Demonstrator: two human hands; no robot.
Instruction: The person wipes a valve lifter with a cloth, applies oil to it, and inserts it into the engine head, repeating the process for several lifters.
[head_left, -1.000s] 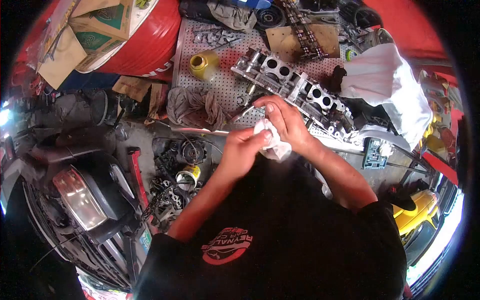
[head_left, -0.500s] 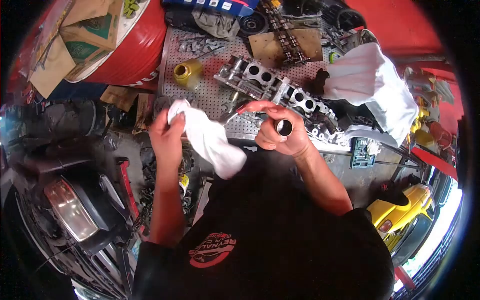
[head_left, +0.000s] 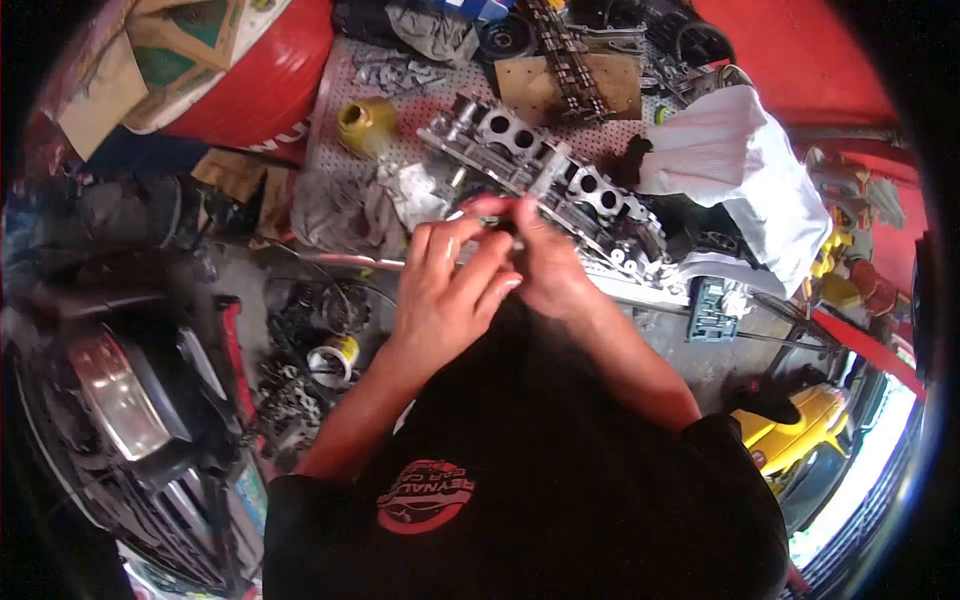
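Note:
Both hands meet in front of the black shirt, near the bench's front edge. My left hand has its fingers bent toward the fingertips of the other hand. My right hand is curled, its thumb and forefinger pressed together. Whatever lies between them is mostly hidden by the fingers; the metal ring seen earlier does not show. Just beyond the hands lies a metal cylinder head with round bores. A crumpled white cloth rests on the bench to its left, beside a grey rag.
A yellow container stands on the perforated bench top. Camshafts lie on cardboard at the back. A white cloth covers parts at right. A red drum stands at left, and a green tool case sits at the right front.
The white cloth has left my left hand and lies on the bench. My left hand has moved right to meet my right hand, which has turned and shifted slightly left.

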